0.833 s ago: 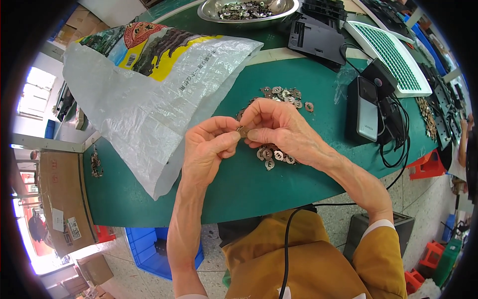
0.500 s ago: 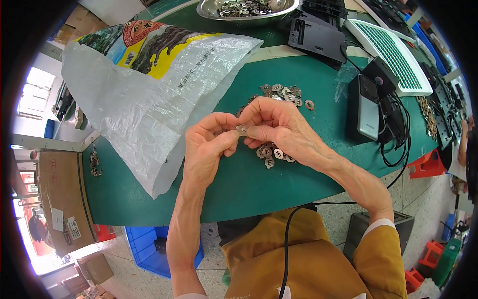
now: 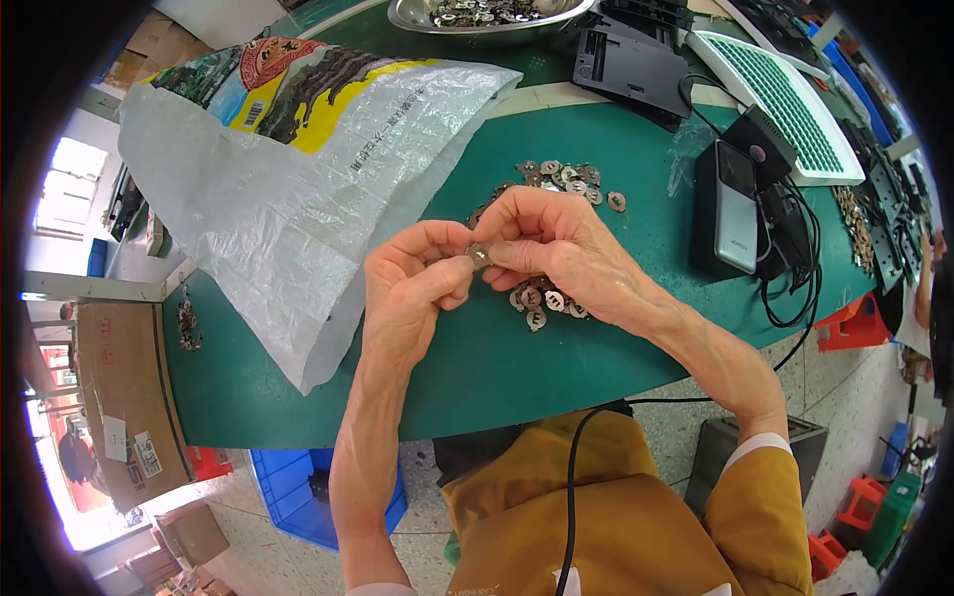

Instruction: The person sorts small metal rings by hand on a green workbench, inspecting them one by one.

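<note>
Between the fingertips of both hands is a small round metal piece (image 3: 479, 255), silvery and partly covered by the fingers. My left hand (image 3: 405, 288) pinches it from the left with thumb and forefinger, the other fingers curled in. From the other side my right hand (image 3: 568, 253) grips it, also by thumb and forefinger. Similar flat metal pieces with tabs and cut-outs lie on the green table; one pile (image 3: 564, 181) spreads beyond my hands. A nearer pile (image 3: 537, 300) sits just below my right hand, which partly hides it.
A large white plastic sack (image 3: 268, 219) covers the table's left side. At the back stand a metal bowl (image 3: 427, 22) of metal parts and black plastic housings (image 3: 628, 70). To the right are a grey-black power unit (image 3: 733, 223) with cables and a white tray (image 3: 835, 159). A blue bin (image 3: 283, 502) stands below.
Both hands keep pinching the small metal piece and have shifted very slightly left. The piece appears turned a little, with more of its face showing. The piles look unchanged.
</note>
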Demonstrator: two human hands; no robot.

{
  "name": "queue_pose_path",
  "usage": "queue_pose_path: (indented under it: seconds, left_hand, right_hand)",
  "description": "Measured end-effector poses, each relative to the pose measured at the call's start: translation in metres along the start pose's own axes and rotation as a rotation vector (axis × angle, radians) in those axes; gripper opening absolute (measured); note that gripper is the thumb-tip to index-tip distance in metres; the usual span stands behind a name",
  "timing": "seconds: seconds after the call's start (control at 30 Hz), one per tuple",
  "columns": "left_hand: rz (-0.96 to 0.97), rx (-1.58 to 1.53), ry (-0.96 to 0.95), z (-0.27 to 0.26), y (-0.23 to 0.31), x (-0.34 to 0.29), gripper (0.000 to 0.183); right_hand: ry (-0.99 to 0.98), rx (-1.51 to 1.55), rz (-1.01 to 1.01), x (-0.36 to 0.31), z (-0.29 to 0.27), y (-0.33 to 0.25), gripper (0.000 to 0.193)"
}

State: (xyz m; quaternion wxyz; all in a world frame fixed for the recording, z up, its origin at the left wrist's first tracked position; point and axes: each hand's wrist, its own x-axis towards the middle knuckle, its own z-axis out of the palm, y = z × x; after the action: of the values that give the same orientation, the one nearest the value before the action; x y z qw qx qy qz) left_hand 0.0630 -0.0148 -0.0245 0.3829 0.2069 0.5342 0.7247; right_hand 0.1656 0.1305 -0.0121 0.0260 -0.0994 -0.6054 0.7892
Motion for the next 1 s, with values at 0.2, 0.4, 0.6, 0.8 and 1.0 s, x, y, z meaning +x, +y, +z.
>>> queue_pose_path:
  seconds: [0.2,0.4,0.6,0.8,1.0]
  left_hand:
    - [0.032,0.055,0.099,0.000,-0.005,0.001,0.011]
    - [0.007,0.035,0.124,0.003,-0.002,0.001,0.012]
    - [-0.037,-0.042,0.089,0.000,0.000,0.001,0.012]
    - [0.046,0.152,0.122,0.003,-0.002,-0.002,0.013]
    - [0.095,0.209,0.138,0.004,-0.001,-0.005,0.014]
  right_hand:
    - [0.127,-0.610,-0.383,-0.001,0.006,0.014,0.012]
    - [0.229,-0.843,-0.668,0.001,0.007,0.021,0.020]
    - [0.211,-0.600,-0.415,-0.002,0.010,0.010,0.014]
    - [0.230,-0.634,-0.436,0.000,0.009,0.015,0.011]
    - [0.235,-0.591,-0.401,0.002,0.008,0.013,0.009]
